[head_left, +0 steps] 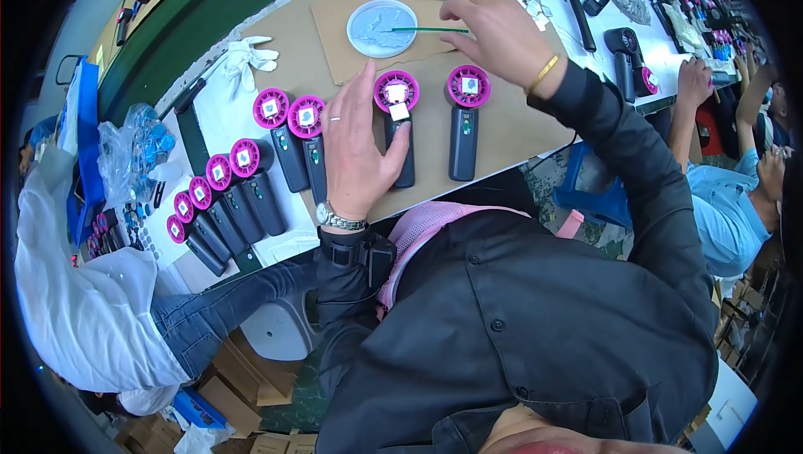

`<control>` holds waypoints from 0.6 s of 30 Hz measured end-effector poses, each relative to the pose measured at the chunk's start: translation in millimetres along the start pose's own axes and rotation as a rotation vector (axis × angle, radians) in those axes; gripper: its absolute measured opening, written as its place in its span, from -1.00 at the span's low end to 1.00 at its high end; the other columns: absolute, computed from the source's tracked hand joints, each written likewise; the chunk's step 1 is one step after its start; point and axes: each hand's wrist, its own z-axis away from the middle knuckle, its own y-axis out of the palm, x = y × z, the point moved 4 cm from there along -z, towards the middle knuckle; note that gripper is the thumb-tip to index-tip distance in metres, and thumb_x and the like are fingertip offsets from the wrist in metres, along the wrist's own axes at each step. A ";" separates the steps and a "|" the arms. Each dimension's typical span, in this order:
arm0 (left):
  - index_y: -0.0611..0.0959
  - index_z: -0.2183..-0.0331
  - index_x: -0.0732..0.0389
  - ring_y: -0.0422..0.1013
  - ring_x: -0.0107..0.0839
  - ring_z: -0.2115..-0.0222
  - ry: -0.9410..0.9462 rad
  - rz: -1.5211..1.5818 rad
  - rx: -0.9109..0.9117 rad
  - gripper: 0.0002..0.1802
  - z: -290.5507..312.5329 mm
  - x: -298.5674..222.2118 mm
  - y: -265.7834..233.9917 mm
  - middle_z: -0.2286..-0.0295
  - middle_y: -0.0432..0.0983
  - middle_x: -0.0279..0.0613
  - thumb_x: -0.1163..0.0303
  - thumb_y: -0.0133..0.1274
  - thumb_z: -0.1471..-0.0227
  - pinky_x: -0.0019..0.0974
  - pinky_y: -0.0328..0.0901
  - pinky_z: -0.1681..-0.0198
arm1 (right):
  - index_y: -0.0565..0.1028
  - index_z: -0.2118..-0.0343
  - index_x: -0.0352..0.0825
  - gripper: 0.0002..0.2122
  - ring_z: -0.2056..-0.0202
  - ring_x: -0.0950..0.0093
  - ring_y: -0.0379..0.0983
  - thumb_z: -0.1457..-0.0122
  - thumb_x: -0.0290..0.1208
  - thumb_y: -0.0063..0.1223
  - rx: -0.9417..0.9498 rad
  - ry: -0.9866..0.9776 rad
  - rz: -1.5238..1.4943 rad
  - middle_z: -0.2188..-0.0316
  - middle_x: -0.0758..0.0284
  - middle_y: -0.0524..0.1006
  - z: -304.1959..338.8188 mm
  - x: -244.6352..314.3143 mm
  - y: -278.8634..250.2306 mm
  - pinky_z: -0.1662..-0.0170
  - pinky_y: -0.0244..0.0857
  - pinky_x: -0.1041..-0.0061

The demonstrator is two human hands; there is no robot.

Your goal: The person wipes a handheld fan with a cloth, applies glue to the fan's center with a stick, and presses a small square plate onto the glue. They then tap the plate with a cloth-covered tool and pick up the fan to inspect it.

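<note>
My right hand (506, 36) pinches a thin green stick (428, 30). The stick's far end reaches into a round white dish (381, 51) smeared with translucent paste. My left hand (355, 149) has its fingers stretched out beside a dark handheld fan (404, 157) with a pink round head. Its thumb lies over the fan's handle, close to a small white square piece (400, 111) at the base of the head. A second such fan (463, 140) lies to the right with a grey patch on its white square. My left hand partly covers another fan (314, 153).
Several more pink-headed fans (226, 211) lie in a row at the left. A white glove (244, 61) and a screwdriver (191, 94) are beyond them. An orange-handled tool (579, 15) lies at the back right. Co-workers sit at both sides; a blue stool (590, 191) stands below the table.
</note>
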 end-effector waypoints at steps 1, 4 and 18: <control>0.38 -0.40 0.24 0.39 0.04 -0.20 -0.005 0.001 0.012 -0.03 -0.1 -0.2 2.3 -0.17 0.50 0.02 0.43 0.38 0.01 0.07 0.21 -0.29 | 0.60 0.18 -0.29 -0.77 0.20 0.11 0.63 -0.19 -0.32 0.39 0.037 0.050 0.037 0.31 0.20 0.68 -3.2 -10.8 9.9 0.14 0.45 0.18; 0.31 -0.44 0.23 0.36 0.02 -0.23 -0.019 0.001 0.033 0.06 0.8 -0.7 8.0 -0.21 0.47 -0.01 0.38 0.41 0.03 0.08 0.16 -0.32 | 0.63 0.18 -0.30 -0.80 0.26 0.13 0.65 -0.22 -0.33 0.36 0.166 0.158 0.008 0.33 0.19 0.69 -8.7 -22.9 31.5 0.19 0.47 0.18; 0.34 -0.43 0.19 0.38 -0.18 -0.20 -0.021 -0.141 0.005 0.05 -2.9 -8.3 15.1 -0.15 0.53 -0.13 0.32 0.44 0.04 0.04 0.04 -0.29 | 0.75 0.17 -0.34 -0.81 0.38 0.22 0.65 -0.30 -0.33 0.29 -0.062 0.246 -0.307 0.36 0.16 0.71 -15.1 -32.6 38.8 0.26 0.50 0.31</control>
